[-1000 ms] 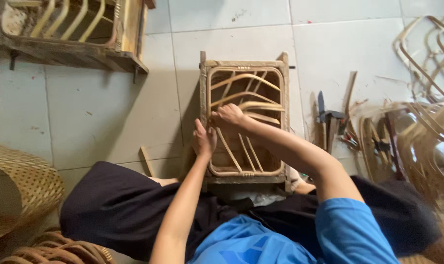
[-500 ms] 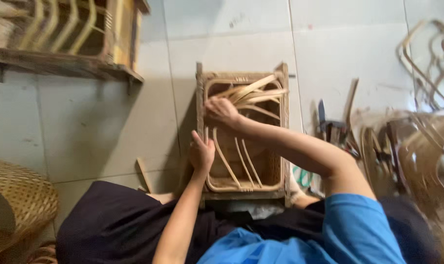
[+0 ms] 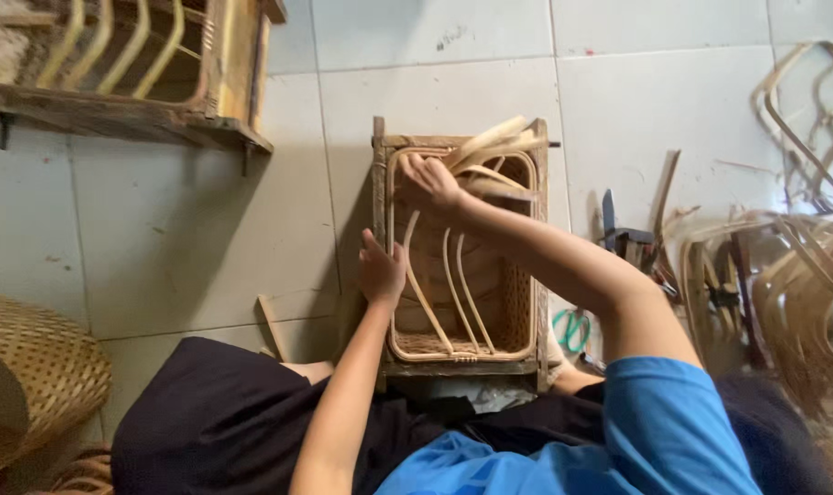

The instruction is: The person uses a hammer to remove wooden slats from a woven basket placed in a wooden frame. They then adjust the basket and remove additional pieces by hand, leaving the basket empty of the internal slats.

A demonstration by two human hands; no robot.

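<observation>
My right hand (image 3: 430, 183) is curled shut around the far ends of the pale bent cane strips (image 3: 490, 151), gripping them at the far left corner of the rectangular wooden frame (image 3: 377, 183). The strips fan out to the right from my fist and poke just past the frame's far edge. My left hand (image 3: 382, 273) lies with fingers loosely curved on the frame's left rail, pressing there; I cannot tell if it pinches anything.

Inside the frame sits the half-woven rattan basket (image 3: 517, 302), its woven wall showing on the right side. 3 thin cane ribs (image 3: 453, 284) run from the near edge up toward my right hand, with open gaps between them. The frame stands on the grey tiled floor (image 3: 206, 229), between my knees at its near end.

To the left of the frame the tiles give open room out to a round woven basket (image 3: 32, 376) at the near left. A short wooden stick (image 3: 272, 325) lies near the frame's near left corner. At far left stands a second wooden frame with cane ribs (image 3: 132, 64). To the right, close to the frame, lie green-handled scissors (image 3: 572, 328) and dark metal hand tools (image 3: 623, 236), then a crowded heap of bent cane hoops (image 3: 801, 275).
</observation>
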